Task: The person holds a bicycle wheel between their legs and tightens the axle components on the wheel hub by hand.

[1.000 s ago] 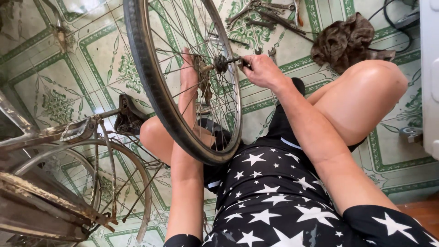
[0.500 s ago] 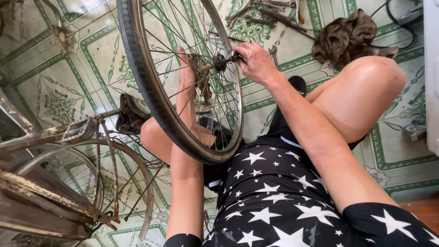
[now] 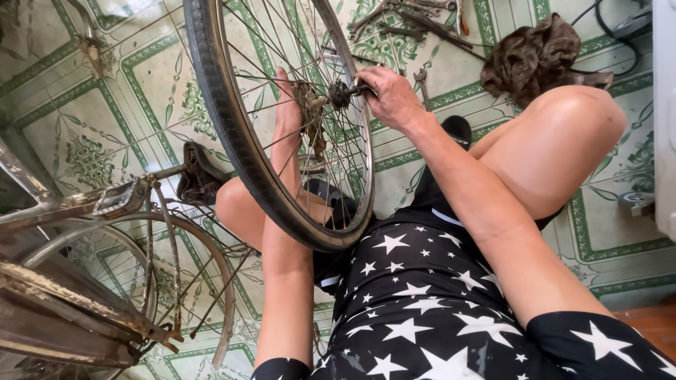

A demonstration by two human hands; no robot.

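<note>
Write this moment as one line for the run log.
left hand: behind spokes, at hub | right hand: grips axle end | bicycle wheel: upright between knees | tools, rag: on tiled floor

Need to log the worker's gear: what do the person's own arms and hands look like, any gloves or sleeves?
Both hands, left hand and right hand, are bare, without gloves. Forearms are uncovered. Short black sleeves with white star print end near the upper arms.

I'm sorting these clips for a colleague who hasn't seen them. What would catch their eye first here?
The bicycle wheel stands upright between the seated person's knees, centre frame. The right hand grips its axle end, while the left hand reaches behind the spokes at the hub. A rusty bicycle frame lies lower left; scattered tools and a brown rag lie on the green-patterned tile floor above.
</note>
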